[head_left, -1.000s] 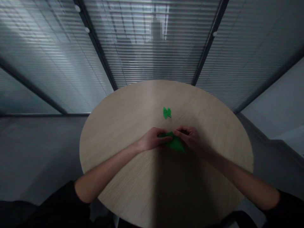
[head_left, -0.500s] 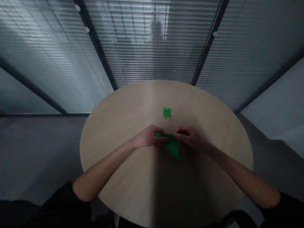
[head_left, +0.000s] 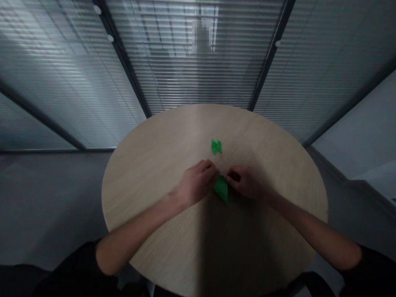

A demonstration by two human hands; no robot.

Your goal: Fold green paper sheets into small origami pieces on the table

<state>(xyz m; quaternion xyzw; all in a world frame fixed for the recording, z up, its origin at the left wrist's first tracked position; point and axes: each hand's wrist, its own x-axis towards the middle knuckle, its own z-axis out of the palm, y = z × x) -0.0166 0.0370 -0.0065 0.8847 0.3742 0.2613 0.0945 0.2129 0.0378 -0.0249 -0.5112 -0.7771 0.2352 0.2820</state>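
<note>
A piece of green folded paper lies near the middle of the round wooden table, narrow and pointing toward me. My left hand covers its left side with the fingers pressed on it. My right hand pinches its upper right edge. A small finished green paper figure sits apart on the table just beyond my hands.
Glass walls with horizontal blinds and dark frame posts stand behind the table. Grey floor lies to the left and right. My dark sleeves show at the bottom corners.
The green paper has gone from a wide triangle to a narrower shape as my left hand moved right over it. My right hand stayed in place.
</note>
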